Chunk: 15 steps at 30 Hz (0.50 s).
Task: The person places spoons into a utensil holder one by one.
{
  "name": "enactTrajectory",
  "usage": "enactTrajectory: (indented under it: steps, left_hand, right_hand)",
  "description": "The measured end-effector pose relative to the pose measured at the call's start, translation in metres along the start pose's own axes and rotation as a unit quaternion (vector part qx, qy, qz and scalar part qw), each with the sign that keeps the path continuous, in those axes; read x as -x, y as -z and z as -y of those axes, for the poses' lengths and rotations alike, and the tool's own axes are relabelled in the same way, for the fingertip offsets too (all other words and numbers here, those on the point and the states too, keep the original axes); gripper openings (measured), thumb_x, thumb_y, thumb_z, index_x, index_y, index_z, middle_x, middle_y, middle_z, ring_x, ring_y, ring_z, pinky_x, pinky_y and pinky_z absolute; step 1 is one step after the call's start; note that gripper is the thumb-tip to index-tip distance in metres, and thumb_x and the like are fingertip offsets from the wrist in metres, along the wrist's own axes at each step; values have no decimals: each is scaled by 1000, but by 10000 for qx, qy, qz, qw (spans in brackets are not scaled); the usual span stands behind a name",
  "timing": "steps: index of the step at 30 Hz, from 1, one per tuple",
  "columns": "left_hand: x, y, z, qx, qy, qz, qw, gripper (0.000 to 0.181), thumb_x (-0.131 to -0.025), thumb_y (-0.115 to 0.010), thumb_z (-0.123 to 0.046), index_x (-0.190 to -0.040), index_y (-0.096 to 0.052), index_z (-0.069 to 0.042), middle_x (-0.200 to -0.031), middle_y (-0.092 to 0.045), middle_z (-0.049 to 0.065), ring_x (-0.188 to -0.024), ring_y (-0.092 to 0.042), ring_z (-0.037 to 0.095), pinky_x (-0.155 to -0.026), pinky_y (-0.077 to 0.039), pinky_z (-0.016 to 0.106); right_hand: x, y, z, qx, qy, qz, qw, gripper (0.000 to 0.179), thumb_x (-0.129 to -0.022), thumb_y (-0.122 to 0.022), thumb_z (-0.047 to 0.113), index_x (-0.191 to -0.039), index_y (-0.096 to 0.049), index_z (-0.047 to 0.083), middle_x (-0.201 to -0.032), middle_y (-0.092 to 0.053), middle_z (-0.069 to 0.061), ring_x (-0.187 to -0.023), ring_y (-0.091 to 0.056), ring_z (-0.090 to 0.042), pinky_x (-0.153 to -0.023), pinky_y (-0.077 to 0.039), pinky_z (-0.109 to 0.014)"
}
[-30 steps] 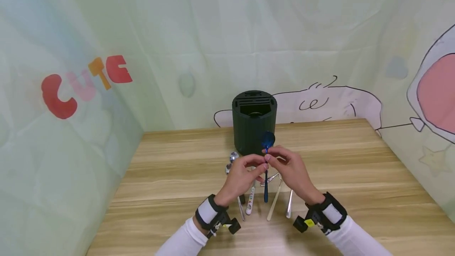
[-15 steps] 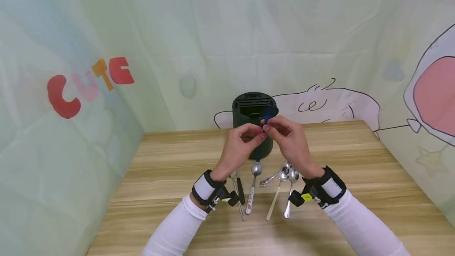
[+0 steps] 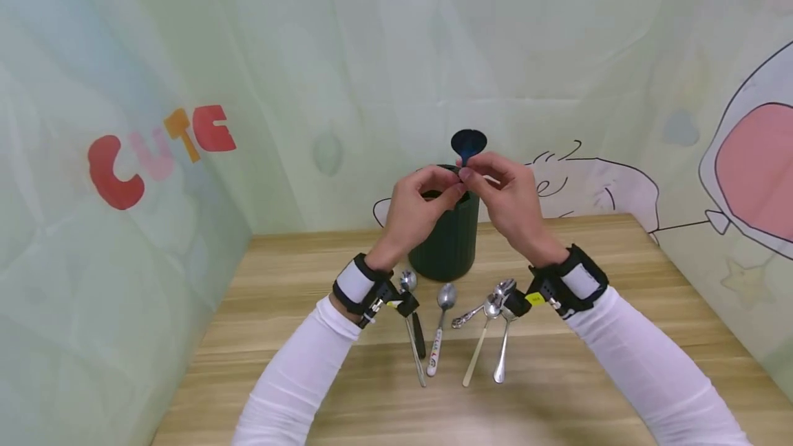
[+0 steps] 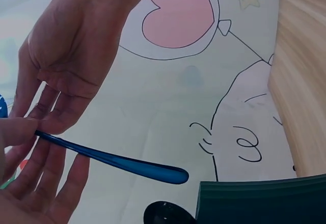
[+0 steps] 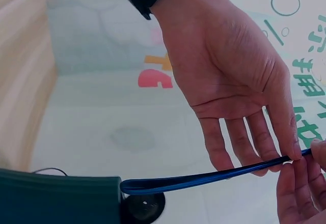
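A blue metal spoon (image 3: 469, 146) stands bowl up between my two hands. My left hand (image 3: 414, 215) pinches its handle between thumb and fingertips. Just beside it, my right hand (image 3: 513, 206) pinches the same handle a little higher, under the bowl. Behind the hands is a dark green ribbed utensil holder (image 3: 442, 246), its top mostly hidden by them. In the left wrist view the spoon handle (image 4: 147, 168) points toward the holder (image 4: 265, 198). The handle's end (image 5: 133, 186) overlaps the holder's rim (image 5: 76, 183) in the right wrist view.
Several spoons lie on the wooden table (image 3: 279, 343), among them one with a patterned white handle (image 3: 435, 349) and one with a cream handle (image 3: 473, 362). A black handle (image 3: 418, 336) lies at left. A printed curtain (image 3: 347, 109) hangs behind the holder.
Both hands have risen and moved away from me with the blue spoon, from above the table spoons to the holder's top. The spoons on the table now show more fully.
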<state>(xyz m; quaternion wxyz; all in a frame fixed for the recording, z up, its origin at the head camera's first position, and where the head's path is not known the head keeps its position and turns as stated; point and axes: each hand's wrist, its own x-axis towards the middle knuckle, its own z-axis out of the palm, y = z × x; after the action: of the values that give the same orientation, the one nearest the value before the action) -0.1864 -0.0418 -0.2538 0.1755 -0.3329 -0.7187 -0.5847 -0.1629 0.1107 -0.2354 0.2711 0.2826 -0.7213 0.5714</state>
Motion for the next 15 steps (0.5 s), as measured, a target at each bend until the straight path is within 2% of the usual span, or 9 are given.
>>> enactTrajectory:
  steps: [5,9,15]
  left_hand:
    - [-18,0,19,-156,-109,-151,9997,14,-86,-66,-23,-93,-65,-12,-86,-65,-2,-81,-59,10,-74,-51,33]
    - [-29,-1,20,-66,-232,-158,9996,15,-86,-66,-25,-94,-65,-12,-86,-65,-2,-80,-59,11,-72,-52,32]
    - [-40,-3,17,-94,-201,-235,9995,15,-86,-66,-22,-95,-64,-11,-89,-64,0,-83,-58,11,-71,-52,33]
  right_hand:
    - [-14,3,-1,-100,-11,-77,9999,11,-88,-59,3,-96,-62,-5,-103,-65,-13,-98,-59,-21,-81,-49,-27]
    - [-22,6,-2,-224,18,-148,9996,12,-88,-58,2,-96,-61,-7,-103,-65,-12,-99,-58,-23,-81,-49,-27]
    - [-32,9,0,-142,65,-229,9996,13,-88,-59,3,-97,-61,-7,-104,-65,-13,-98,-58,-20,-83,-49,-30]
